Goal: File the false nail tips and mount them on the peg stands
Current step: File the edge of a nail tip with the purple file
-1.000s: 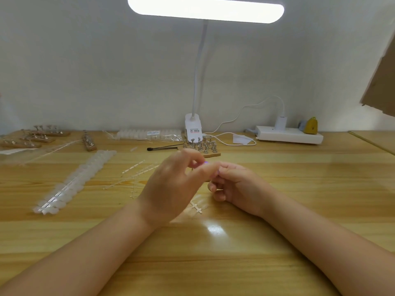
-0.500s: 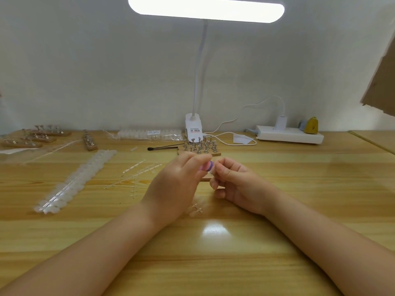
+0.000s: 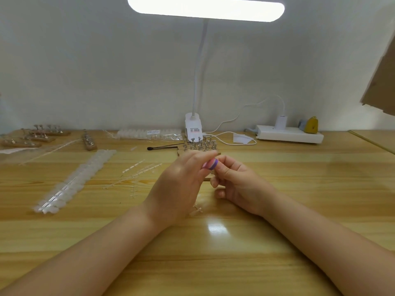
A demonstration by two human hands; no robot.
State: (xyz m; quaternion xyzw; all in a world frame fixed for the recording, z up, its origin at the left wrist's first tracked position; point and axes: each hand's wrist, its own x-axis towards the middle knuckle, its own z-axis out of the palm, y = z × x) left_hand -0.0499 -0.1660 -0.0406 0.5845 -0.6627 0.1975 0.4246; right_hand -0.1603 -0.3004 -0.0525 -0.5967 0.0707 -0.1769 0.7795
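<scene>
**Hands filing a nail tip at a wooden desk**

Hands met above the middle of a pale wooden desk, seen from the person's own head. The left hand was raised with its back to the camera, and its fingers were curled round a small pink and purple nail file, whose end showed between the fingertips. The right hand sat just beside it, fingers curled inward and pinched together at the file's edge. The nail tip they would be pinching was too small and hidden to make out, so what they clamped could not be told for certain.

Just beyond the hands stood a wooden peg stand with rows of small metal pegs, partly hidden by the left fingers. A thin black-tipped stick lay to its left. Further left, a long strip of clear nail tips ran diagonally across the desk, with bare plastic sprues scattered between it and the hands. One small sprue piece lay under the wrists. More peg stands sat at the far left edge, and a bagged pack of tips lay against the wall.

A white clamp lamp rose behind the stand, its bright bar overhead. A white power strip lay to the right.
</scene>
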